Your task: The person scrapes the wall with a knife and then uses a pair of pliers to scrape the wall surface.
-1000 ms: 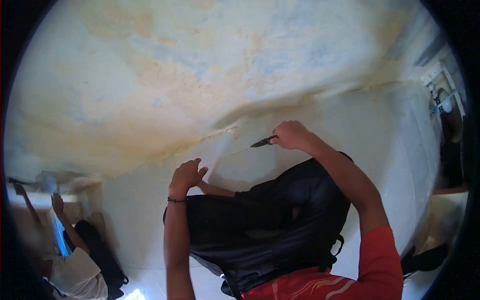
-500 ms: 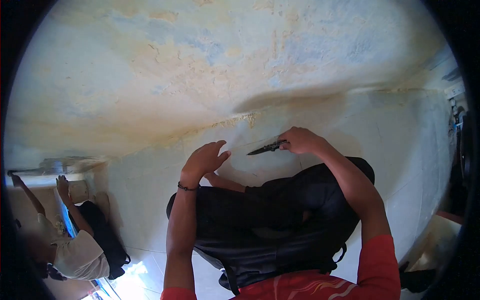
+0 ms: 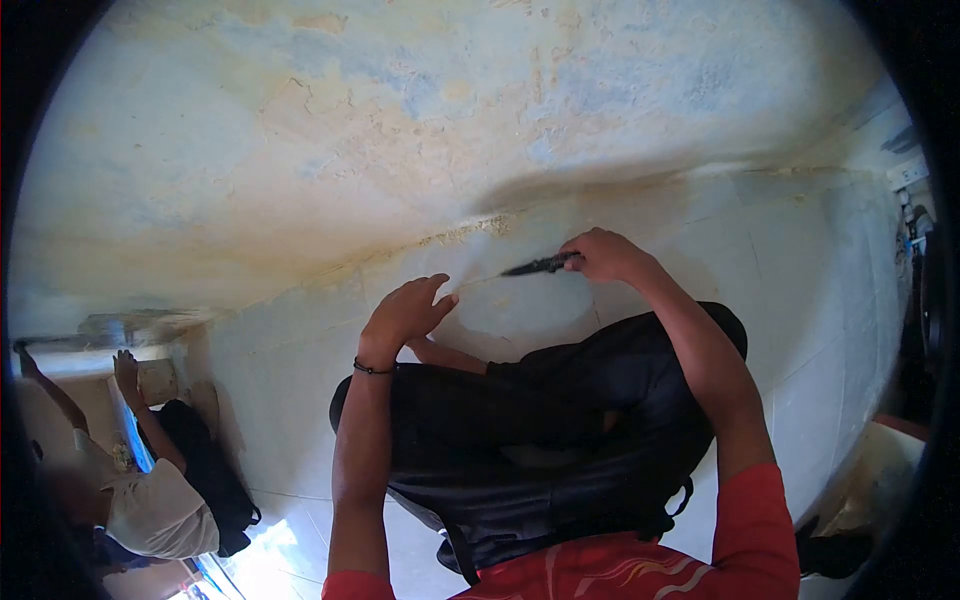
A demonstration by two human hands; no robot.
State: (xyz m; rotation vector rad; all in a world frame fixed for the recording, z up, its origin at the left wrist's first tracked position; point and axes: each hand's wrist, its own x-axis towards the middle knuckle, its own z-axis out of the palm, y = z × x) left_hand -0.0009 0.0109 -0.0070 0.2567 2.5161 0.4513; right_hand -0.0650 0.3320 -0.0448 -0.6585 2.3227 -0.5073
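My right hand (image 3: 603,256) grips a dark scraper (image 3: 535,266) whose tip points left against the pale tiled floor (image 3: 800,300), just below the seam with the stained, peeling wall (image 3: 400,130). Close to the blade's tip, my left hand (image 3: 405,312) rests with its fingers spread on the floor; a dark band circles its wrist. My legs in black trousers (image 3: 540,430) are folded under me, and I wear red sleeves.
Another person in a white shirt (image 3: 150,510) crouches at the far left with both arms raised to the wall. A bright patch of light (image 3: 265,545) lies on the floor beside them. Fittings and cables (image 3: 908,200) show at the right edge.
My right hand and the scraper have moved up, closer to the wall seam. My left hand has shifted right and up toward the blade's tip. The view has tilted slightly.
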